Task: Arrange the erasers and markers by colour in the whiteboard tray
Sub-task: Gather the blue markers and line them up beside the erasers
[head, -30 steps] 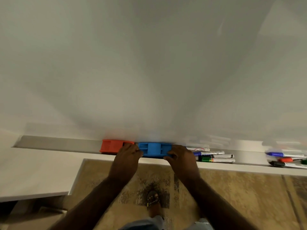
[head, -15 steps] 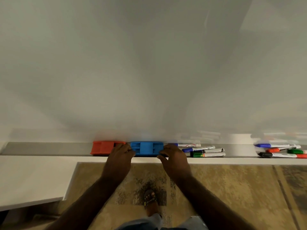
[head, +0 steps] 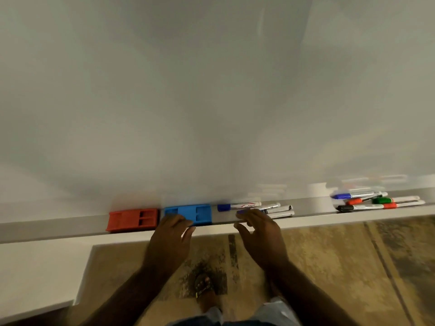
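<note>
I see a long grey tray (head: pixel 58 225) under a big white board (head: pixel 211 90). A red eraser (head: pixel 131 220) lies in the tray at about 8 o'clock from the middle of my view. A blue eraser (head: pixel 191 214) lies just beside it on the right, with a thin gap between them.

The left hand (head: pixel 170 238) sits at 6 o'clock. Its fingers (head: pixel 175 220) rest on the front left part of the blue eraser. The thumb sticks out under the tray's front edge. I cannot tell if the hand is squeezing the eraser or only touching it.

The right hand (head: pixel 261 236) is at about 5 o'clock. Its fingers are spread apart and it holds nothing. The fingertips (head: pixel 244 214) reach over the tray edge, on or just above a small bunch of markers (head: pixel 276 209). A marker with a blue cap (head: pixel 237 205) lies at the back of that bunch, near the board.

Far off at 3 o'clock lies another pile (head: pixel 379 202) in the tray, well apart from the hands. It has blue, green, red and black caps, and the markers cross over each other.

Below the tray I see a brown floor (head: pixel 329 267) and one foot in a sandal (head: pixel 203 285).
</note>
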Motion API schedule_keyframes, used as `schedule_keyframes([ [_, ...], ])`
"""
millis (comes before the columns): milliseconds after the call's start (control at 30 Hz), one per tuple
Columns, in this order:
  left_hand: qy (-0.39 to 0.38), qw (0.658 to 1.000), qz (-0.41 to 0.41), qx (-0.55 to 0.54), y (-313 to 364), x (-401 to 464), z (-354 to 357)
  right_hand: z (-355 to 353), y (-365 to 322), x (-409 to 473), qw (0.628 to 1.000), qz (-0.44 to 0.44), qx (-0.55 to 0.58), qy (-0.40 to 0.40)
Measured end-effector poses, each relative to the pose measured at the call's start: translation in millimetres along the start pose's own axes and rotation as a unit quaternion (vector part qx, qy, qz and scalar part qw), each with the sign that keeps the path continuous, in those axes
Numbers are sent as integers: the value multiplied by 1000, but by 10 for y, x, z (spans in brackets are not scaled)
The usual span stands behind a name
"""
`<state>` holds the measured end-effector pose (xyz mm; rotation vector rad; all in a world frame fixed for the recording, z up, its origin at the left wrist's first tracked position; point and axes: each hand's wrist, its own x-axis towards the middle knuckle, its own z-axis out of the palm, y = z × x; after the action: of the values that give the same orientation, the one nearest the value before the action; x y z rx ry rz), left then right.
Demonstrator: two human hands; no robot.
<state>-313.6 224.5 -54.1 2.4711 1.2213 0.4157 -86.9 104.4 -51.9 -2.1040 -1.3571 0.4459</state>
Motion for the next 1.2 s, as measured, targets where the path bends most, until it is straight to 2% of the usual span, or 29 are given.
schedule_keyframes([
  [100,-23,998,-25,-61,363,41,119,-247,223,-36,999,44,-11,23],
  [233,-71,994,-17,-84,798,207,343,-529,539,-28,995,77,-32,58],
  [400,-92,991,-34,-93,1250,382,583,-778,894,63,991,114,-45,54],
  [733,-153,983,-84,61,1627,470,846,-946,1268,184,989,139,-41,21],
  [933,-158,977,-124,69,1753,467,894,-941,1339,216,991,112,-65,-25],
  [1200,-141,975,-161,61,1928,489,865,-978,1419,189,992,113,-48,-39],
])
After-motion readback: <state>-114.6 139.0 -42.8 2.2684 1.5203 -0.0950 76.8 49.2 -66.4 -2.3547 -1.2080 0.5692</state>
